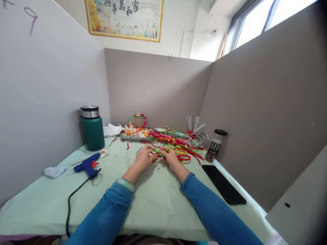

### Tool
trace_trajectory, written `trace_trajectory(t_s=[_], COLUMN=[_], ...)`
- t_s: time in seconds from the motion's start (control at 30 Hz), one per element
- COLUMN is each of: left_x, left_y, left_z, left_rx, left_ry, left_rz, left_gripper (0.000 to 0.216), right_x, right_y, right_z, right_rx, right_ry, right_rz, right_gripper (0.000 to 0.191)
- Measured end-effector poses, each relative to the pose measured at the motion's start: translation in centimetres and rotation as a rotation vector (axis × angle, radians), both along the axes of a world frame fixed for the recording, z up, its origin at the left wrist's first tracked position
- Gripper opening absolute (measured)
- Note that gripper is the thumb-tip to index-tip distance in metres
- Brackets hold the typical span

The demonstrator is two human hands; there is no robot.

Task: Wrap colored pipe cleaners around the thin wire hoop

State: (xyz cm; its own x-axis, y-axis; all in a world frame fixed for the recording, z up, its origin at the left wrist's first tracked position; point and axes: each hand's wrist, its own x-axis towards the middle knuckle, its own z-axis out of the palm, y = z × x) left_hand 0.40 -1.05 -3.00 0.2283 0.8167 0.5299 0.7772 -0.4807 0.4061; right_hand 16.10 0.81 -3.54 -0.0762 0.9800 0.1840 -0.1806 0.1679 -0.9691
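My left hand [143, 158] and my right hand [170, 158] meet over the middle of the pale green table [153, 200]. Both have their fingers pinched on a green pipe cleaner [160, 151] held between them, with an orange piece beside the left fingers. Just beyond the hands lies a heap of red, green and yellow pipe cleaners [178, 143]. Both arms wear blue sleeves, and a pale green bangle [124, 183] sits on my left wrist.
A blue glue gun [88, 165] with a black cord lies at the left, near a dark green flask [92, 128]. A metal tray [136, 135] of scraps stands at the back. A small black-lidded jar [215, 146] and a black pad [224, 184] are at the right. Grey partitions enclose the desk.
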Motion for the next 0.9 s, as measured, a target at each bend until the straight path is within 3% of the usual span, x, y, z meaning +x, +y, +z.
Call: trace_trajectory(t_s=[0.2,0.47,0.6,0.9], left_x=[-0.2,0.1,-0.1,-0.6], left_y=[0.2,0.3,0.6,1.2], left_z=[0.6,0.3,0.3,-0.1], left_rx=[-0.1,-0.254,-0.232,-0.354], left_ry=[-0.13,-0.263,-0.316,-0.545], left_rz=[0.027,-0.076,-0.026,0.018], left_gripper=[0.023,0.029,0.024,0.028], right_x=[0.2,0.2,0.2,0.1], right_y=[0.4,0.3,0.5,0.9], right_z=[-0.3,-0.2,-0.5,-0.8], right_rx=[0.018,0.062,0.091,0.139], right_ry=[-0.034,-0.035,-0.081,-0.155], right_rz=[-0.021,-0.027,-0.045,-0.085], right_gripper=[0.032,0.031,0.028,0.032])
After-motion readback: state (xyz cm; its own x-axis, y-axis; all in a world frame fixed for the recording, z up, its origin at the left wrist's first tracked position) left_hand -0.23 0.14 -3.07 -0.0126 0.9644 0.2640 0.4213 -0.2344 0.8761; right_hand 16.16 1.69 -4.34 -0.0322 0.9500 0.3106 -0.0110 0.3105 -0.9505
